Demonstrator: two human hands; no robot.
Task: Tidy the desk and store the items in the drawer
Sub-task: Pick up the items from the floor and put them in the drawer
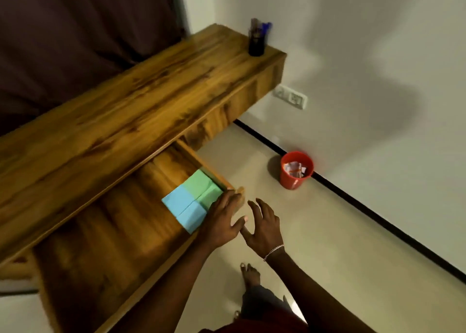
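Blue pads (185, 206) and green pads (203, 185) sit in the open drawer's (113, 232) front right corner. Left hand (222, 219) flat on the drawer's front edge, touching them, grip spread. Right hand (262, 228) beside it, off the drawer, grip spread, empty. Pen holder (256, 43) at the table's (121, 100) far right corner.
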